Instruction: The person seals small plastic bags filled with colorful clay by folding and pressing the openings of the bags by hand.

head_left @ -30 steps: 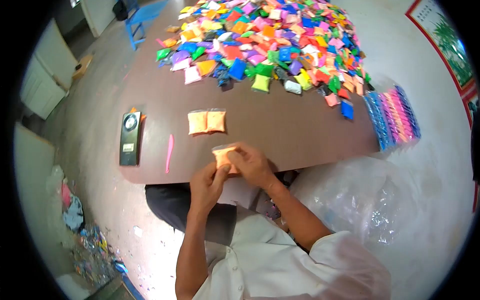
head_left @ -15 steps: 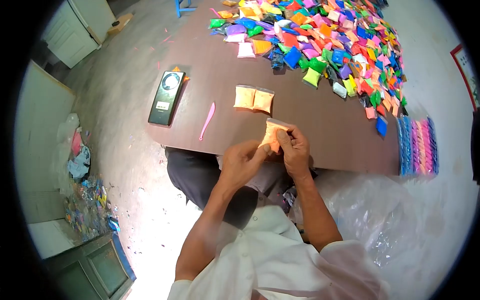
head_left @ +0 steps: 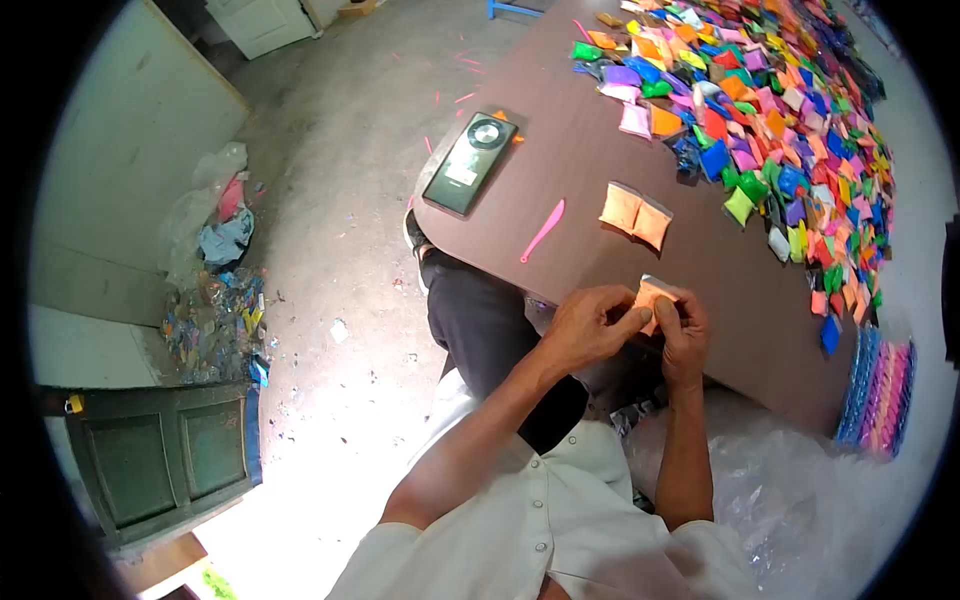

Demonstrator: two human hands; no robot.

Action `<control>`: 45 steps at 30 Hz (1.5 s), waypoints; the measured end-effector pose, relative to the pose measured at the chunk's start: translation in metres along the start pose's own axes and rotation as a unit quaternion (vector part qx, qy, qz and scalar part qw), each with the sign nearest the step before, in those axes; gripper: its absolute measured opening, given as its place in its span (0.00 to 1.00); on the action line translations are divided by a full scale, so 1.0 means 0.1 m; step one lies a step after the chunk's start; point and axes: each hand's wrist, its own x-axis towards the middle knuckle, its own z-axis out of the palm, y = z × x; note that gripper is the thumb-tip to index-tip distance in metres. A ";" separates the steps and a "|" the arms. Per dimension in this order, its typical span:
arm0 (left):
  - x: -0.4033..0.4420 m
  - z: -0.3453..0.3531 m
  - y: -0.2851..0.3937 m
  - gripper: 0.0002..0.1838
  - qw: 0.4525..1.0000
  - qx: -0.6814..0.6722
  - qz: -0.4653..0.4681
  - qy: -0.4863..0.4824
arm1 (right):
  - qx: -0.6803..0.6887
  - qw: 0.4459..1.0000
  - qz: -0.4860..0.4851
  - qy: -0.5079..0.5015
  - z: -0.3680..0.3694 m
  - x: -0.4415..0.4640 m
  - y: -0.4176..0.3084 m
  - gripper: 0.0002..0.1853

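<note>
Over the table's near edge, my right hand (head_left: 686, 335) pinches a small clear packet of light-orange clay (head_left: 650, 292) between thumb and fingers. My left hand (head_left: 598, 328) grips the same packet from its left side, thumb and fingertips together; part of the packet is hidden behind the fingers. Just beyond lie two similar light-orange packets (head_left: 636, 216), side by side and touching. A pink plastic knife (head_left: 543, 231) rests on the table to the left of them.
A dark phone-like device (head_left: 470, 165) lies near the left edge of the brown table (head_left: 560, 150). A large heap of colourful packets (head_left: 780, 120) covers the far right. Bundled blue and pink strips (head_left: 877, 392) sit at the right corner. Clear plastic sheeting (head_left: 760, 490) hangs below.
The view has swung left, so the table appears shifted right and tilted. Both hands still hold the packet, now tipped differently and more covered by the fingers.
</note>
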 end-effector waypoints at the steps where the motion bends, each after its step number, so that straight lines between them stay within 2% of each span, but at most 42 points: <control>1: 0.01 0.01 -0.05 0.16 1.000 0.009 -0.003 -0.007 | -0.031 0.999 -0.007 -0.015 -0.03 0.00 -0.01 0.09; 3: -0.01 0.05 -0.17 0.15 1.000 -0.005 -0.007 0.003 | -0.019 1.000 -0.003 -0.018 -0.02 0.01 -0.04 0.09; 5: -0.01 0.07 -0.16 0.14 1.000 -0.020 -0.007 0.004 | -0.028 0.996 0.081 -0.023 -0.02 0.03 -0.12 0.09; 6: -0.02 0.05 -0.11 0.14 1.000 -0.002 -0.015 0.013 | -0.081 0.992 0.099 -0.024 -0.04 0.07 -0.17 0.09; 7: -0.02 0.05 -0.08 0.13 0.999 0.017 -0.022 0.023 | -0.084 0.992 0.092 -0.015 -0.06 0.11 -0.20 0.09; 9: -0.03 0.11 -0.14 0.12 1.000 0.014 -0.017 0.014 | -0.076 0.990 0.097 -0.062 -0.10 0.18 -0.23 0.08; 11: 0.01 0.17 -0.20 0.14 0.997 -0.065 -0.007 0.049 | -0.086 0.991 0.078 -0.066 -0.15 0.27 -0.24 0.08; 13: 0.07 0.14 0.01 0.14 0.997 -0.055 -0.035 0.028 | -0.059 0.990 0.076 -0.104 -0.17 0.36 -0.27 0.07; 15: 0.07 0.23 -0.03 0.13 0.972 -0.187 -0.082 0.117 | -0.077 0.988 0.057 -0.123 -0.19 0.45 -0.25 0.07; 17: 0.08 0.19 -0.03 0.12 0.974 -0.171 -0.086 0.120 | -0.096 0.984 0.039 -0.143 -0.20 0.54 -0.21 0.07; 19: 0.08 0.16 -0.04 0.11 0.976 -0.155 -0.091 0.123 | -0.144 0.964 0.032 -0.222 -0.22 0.61 -0.17 0.06; 21: 0.08 0.17 -0.07 0.11 0.978 -0.120 -0.098 0.140 | -0.133 0.964 0.005 -0.229 -0.22 0.69 -0.17 0.07; 24: 0.11 0.21 -0.02 0.11 0.971 -0.119 -0.094 0.185 | -0.201 0.941 -0.041 -0.270 -0.20 0.83 -0.20 0.09; 27: 0.14 0.24 -0.04 0.08 0.968 -0.119 -0.090 0.201 | -0.200 0.932 -0.042 -0.298 -0.23 0.93 -0.17 0.09; 29: 0.16 0.28 0.00 0.08 0.963 -0.148 -0.109 0.195 | -0.181 0.936 -0.050 -0.297 -0.29 0.93 -0.09 0.08; 31: 0.20 0.34 0.10 0.09 0.977 -0.043 -0.077 0.195 | -0.176 0.933 -0.109 -0.294 -0.32 0.92 -0.09 0.10; 33: 0.21 0.34 0.08 0.12 0.982 -0.030 -0.080 0.167 | -0.142 0.940 -0.087 -0.297 -0.34 0.94 -0.16 0.10; 35: 0.23 0.40 0.25 0.14 0.976 -0.070 -0.092 0.185 | -0.104 0.947 -0.063 -0.298 -0.33 0.93 -0.13 0.10; 37: 0.28 0.50 0.25 0.16 0.969 -0.074 -0.095 0.214 | -0.113 0.944 -0.134 -0.279 -0.35 0.96 -0.07 0.10; 39: 0.28 0.57 0.20 0.16 0.961 0.000 -0.066 0.269 | -0.098 0.945 -0.133 -0.281 -0.37 0.97 -0.08 0.11; 45: 0.24 0.60 0.23 0.15 0.957 0.015 -0.083 0.277 | -0.117 0.939 -0.148 -0.286 -0.39 0.94 -0.02 0.08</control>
